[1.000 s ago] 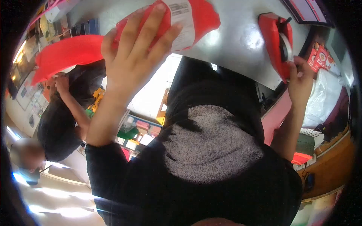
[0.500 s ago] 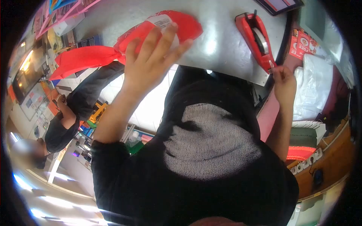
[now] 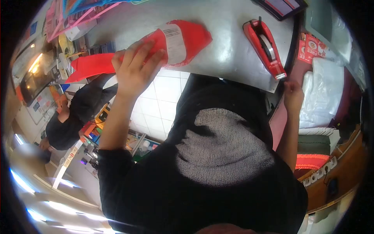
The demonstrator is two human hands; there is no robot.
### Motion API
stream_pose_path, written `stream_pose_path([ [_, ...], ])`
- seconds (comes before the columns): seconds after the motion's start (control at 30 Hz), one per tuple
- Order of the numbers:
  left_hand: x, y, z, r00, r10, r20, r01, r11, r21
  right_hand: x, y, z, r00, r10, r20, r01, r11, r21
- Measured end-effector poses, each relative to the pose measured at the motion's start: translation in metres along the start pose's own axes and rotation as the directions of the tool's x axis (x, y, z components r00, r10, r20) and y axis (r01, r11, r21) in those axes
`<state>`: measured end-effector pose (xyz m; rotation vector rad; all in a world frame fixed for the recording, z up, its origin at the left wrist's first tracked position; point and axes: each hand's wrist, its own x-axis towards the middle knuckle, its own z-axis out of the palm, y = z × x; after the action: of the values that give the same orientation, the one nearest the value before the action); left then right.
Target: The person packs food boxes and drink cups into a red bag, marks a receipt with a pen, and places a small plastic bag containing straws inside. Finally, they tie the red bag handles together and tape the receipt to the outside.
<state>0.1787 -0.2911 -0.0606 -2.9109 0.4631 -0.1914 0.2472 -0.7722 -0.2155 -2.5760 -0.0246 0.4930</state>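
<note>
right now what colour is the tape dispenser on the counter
Red, with a grey roll inside; the tape dispenser shows in the head view.
</note>
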Motion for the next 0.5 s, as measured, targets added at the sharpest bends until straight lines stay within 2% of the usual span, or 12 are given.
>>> stream_pose_path([
  [0.03, -0.001, 0.000, 0.001, 1.000, -0.027, 0.001, 0.027, 0.999, -0.044, 0.000, 0.004, -0.005, 0.999, -0.036, -0.025, 0.035, 0.999, -0.031],
  [0.13, 0.001, 0.000, 0.006, 0.992, -0.126, 0.003, 0.126, 0.985, -0.117, 0.009, -0.014, -0.022, 0.999, 0.000, -0.053, 0.022, 0.909, 0.415],
  [0.23, 0.005, 0.010, 0.007, 0.980, -0.197, 0.008, 0.195, 0.963, -0.188, 0.033, -0.116, -0.023, 0.975, -0.210, 0.071, 0.150, 0.861, 0.485],
  [0.27, 0.007, 0.012, 0.009, 0.978, -0.209, 0.000, 0.206, 0.961, -0.184, 0.043, -0.151, -0.011, 0.949, -0.265, 0.170, 0.111, 0.788, 0.606],
  [0.3, 0.007, 0.012, 0.011, 0.975, -0.222, -0.005, 0.218, 0.960, -0.177, 0.053, -0.183, 0.010, 0.883, -0.458, 0.098, 0.290, 0.698, 0.654],
  [0.33, 0.006, 0.012, 0.011, 0.972, -0.235, -0.007, 0.230, 0.959, -0.167, 0.053, -0.222, 0.021, 0.848, -0.515, 0.124, 0.270, 0.622, 0.735],
  [0.37, 0.007, 0.013, 0.011, 0.966, -0.259, -0.005, 0.254, 0.950, -0.179, 0.061, -0.254, 0.034, 0.729, -0.666, 0.159, 0.410, 0.610, 0.678],
  [0.43, 0.009, 0.013, 0.012, 0.952, -0.305, -0.003, 0.298, 0.933, -0.202, 0.061, -0.299, 0.060, 0.623, -0.729, 0.282, 0.427, 0.620, 0.658],
  [0.5, 0.007, 0.014, 0.016, 0.946, -0.325, -0.008, 0.318, 0.932, -0.176, 0.052, -0.321, 0.087, 0.662, -0.736, 0.143, 0.543, 0.603, 0.584],
])
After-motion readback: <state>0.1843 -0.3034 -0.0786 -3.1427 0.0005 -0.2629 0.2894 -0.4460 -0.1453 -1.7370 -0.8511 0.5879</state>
